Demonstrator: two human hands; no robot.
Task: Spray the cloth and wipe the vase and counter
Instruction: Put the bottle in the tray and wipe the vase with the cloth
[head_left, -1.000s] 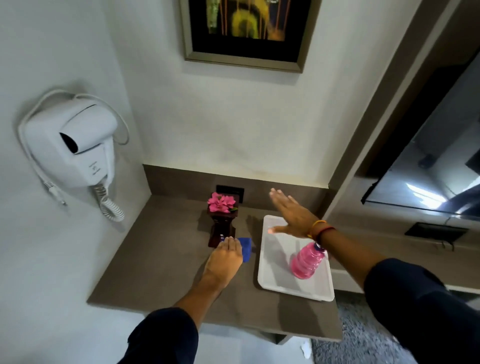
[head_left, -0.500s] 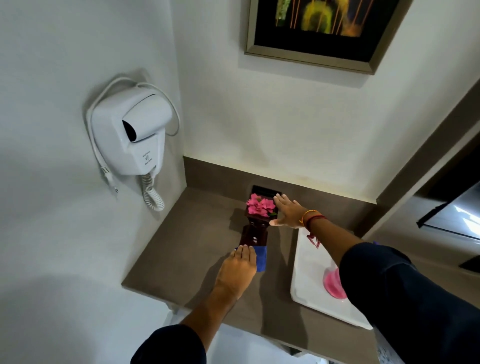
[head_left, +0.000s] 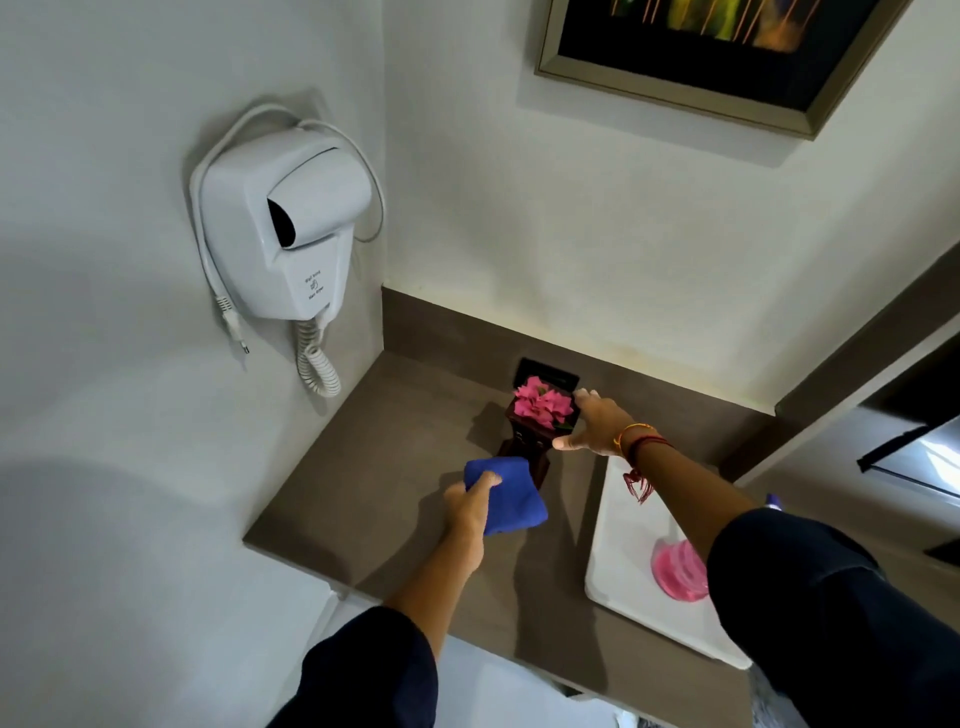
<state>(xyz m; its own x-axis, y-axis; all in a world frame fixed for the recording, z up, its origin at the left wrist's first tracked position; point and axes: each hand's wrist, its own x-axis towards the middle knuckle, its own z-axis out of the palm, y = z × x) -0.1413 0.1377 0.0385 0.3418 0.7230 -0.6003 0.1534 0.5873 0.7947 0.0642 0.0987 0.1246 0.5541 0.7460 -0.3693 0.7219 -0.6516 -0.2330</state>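
Note:
A dark wooden vase (head_left: 530, 444) with pink flowers (head_left: 543, 404) stands on the brown counter (head_left: 374, 467) near the back wall. My left hand (head_left: 470, 512) holds a folded blue cloth (head_left: 511, 499) lifted just in front of the vase's base. My right hand (head_left: 597, 423) reaches across to the vase's right side, fingers spread around its top edge, touching it. A pink spray bottle (head_left: 678, 569) stands on a white tray (head_left: 621, 551), partly hidden by my right sleeve.
A white wall-mounted hair dryer (head_left: 283, 228) with a coiled cord hangs on the left wall. A framed picture (head_left: 696, 47) hangs above. A black wall socket (head_left: 545, 371) sits behind the vase. A dark screen is at the right edge.
My left hand has picked the blue cloth up off the counter. My right hand moved from above the tray to the top of the vase. The view shifted left.

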